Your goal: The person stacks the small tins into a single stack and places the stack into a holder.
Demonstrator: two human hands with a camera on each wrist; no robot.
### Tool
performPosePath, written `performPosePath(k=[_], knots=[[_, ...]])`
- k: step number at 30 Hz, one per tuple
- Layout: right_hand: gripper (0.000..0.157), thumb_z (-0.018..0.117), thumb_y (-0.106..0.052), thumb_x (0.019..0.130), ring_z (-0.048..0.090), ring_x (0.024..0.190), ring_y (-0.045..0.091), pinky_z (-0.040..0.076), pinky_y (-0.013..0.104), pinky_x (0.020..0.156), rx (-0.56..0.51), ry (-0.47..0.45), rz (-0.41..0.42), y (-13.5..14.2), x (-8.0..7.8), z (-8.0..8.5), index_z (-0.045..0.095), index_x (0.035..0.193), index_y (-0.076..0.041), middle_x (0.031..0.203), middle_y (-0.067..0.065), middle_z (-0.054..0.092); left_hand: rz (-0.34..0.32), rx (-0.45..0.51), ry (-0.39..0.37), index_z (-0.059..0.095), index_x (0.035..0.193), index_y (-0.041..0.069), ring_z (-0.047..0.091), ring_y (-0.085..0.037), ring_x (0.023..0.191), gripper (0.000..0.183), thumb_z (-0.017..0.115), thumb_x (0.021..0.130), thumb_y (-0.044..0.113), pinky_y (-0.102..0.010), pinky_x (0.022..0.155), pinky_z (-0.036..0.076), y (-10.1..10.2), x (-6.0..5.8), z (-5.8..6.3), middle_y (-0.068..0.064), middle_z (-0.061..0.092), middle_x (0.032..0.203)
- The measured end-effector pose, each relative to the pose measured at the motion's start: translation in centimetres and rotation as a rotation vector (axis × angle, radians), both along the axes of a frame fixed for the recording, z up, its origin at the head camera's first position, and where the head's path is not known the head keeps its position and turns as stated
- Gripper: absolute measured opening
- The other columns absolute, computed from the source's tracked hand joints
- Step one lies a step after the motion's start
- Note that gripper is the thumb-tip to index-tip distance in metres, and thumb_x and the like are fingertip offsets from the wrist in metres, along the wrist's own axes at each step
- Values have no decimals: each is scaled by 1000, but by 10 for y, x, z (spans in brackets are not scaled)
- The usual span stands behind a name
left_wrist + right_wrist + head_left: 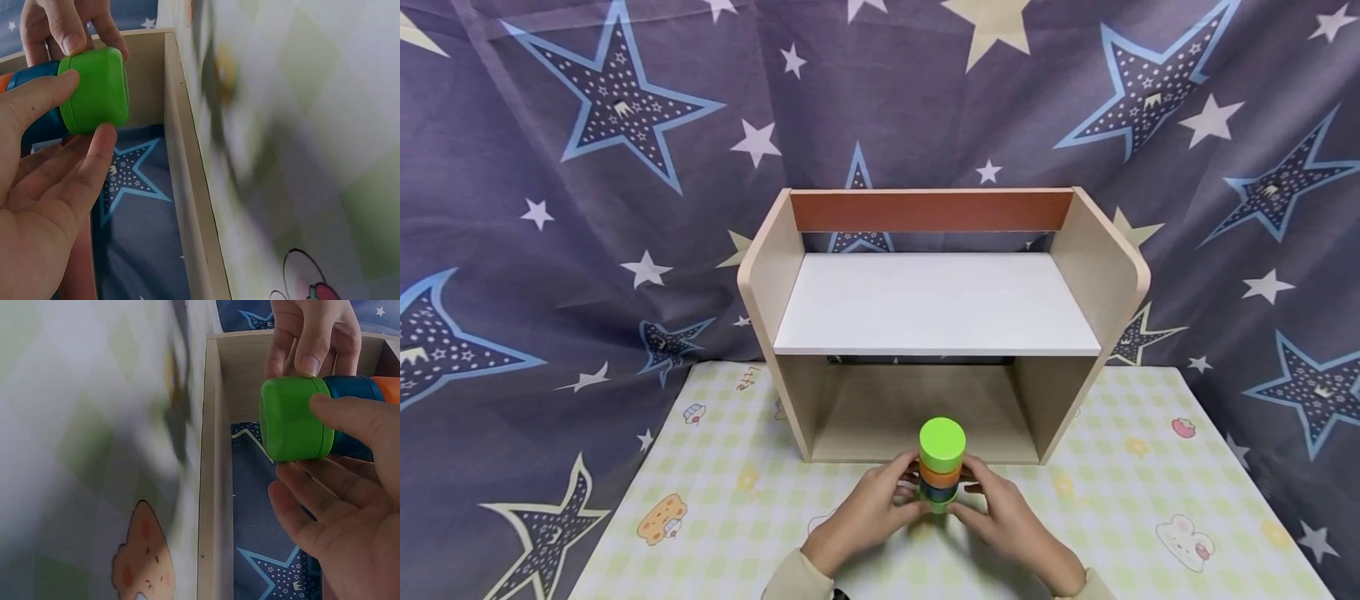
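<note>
A short upright stack of coloured round cups [942,454] is between my two hands, just in front of the shelf. Its top is bright green, with orange and dark blue bands below and green again at the bottom. From the left, my left hand [876,504] grips its lower part, thumb on the near side. Opposite it, my right hand [1006,510] holds the same low section. In the left wrist view, the thumb lies by the seam between the blue band and the green bottom piece [97,90]. The right wrist view shows the right thumb at that same green piece [292,419].
Behind the stack stands a wooden shelf unit with a white board [936,304], pale side panels [1097,242] and a red-brown back rail [932,211]. A green checked cloth [700,533] with cartoon prints covers the table. A star-patterned curtain [647,217] hangs behind.
</note>
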State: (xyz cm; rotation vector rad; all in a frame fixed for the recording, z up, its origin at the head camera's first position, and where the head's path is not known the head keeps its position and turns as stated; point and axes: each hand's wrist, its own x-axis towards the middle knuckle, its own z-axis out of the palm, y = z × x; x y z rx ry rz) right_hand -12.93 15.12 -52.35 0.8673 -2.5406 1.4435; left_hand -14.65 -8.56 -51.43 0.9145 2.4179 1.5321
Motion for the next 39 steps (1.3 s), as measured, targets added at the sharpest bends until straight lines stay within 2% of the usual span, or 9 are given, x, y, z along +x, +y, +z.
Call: performPosePath(k=[4, 11, 19, 27, 32, 39], knots=[[65, 78, -12, 89, 63, 112, 25, 59, 42, 85, -4, -5, 2, 0, -1, 3, 44, 145, -13, 130, 9, 62, 1, -2, 3, 43, 147, 14, 64, -12, 107, 66, 77, 90, 12, -25, 84, 57, 0, 0, 4, -8, 63, 126], [66, 77, -12, 90, 63, 113, 25, 58, 43, 85, -1, 9, 5, 0, -1, 10, 43, 146, -14, 130, 9, 62, 9, -4, -41, 43, 148, 15, 63, -12, 110, 66, 77, 91, 13, -27, 87, 57, -2, -2, 12, -7, 62, 129], [68, 77, -12, 90, 63, 113, 24, 58, 36, 86, 15, 37, 2, 0, -3, 21, 41, 147, -16, 130, 8, 63, 19, -20, -52, 41, 150, 17, 62, -13, 111, 70, 77, 90, 13, -27, 88, 56, -5, -4, 25, -5, 60, 131], [69, 77, -11, 90, 63, 114, 24, 58, 42, 87, 6, 62, 25, -1, -6, 30, 40, 148, -14, 129, 8, 64, 8, -18, -30, 40, 151, 18, 62, -14, 113, 70, 77, 91, 20, -27, 88, 56, -8, -6, 32, -5, 61, 132], [69, 76, -13, 91, 63, 114, 21, 58, 39, 87, 10, 68, 22, -1, -7, 34, 40, 149, -15, 129, 6, 64, 2, -4, -22, 41, 150, 18, 62, -13, 112, 68, 77, 91, 19, -31, 88, 57, -9, -8, 36, -4, 61, 130], [68, 76, -15, 91, 63, 114, 20, 58, 39, 88, -2, 52, 13, -2, -8, 43, 40, 149, -17, 129, 3, 64, -7, 0, -10, 39, 151, 19, 63, -12, 111, 71, 77, 91, 18, -31, 88, 57, -12, -10, 46, -3, 62, 130]])
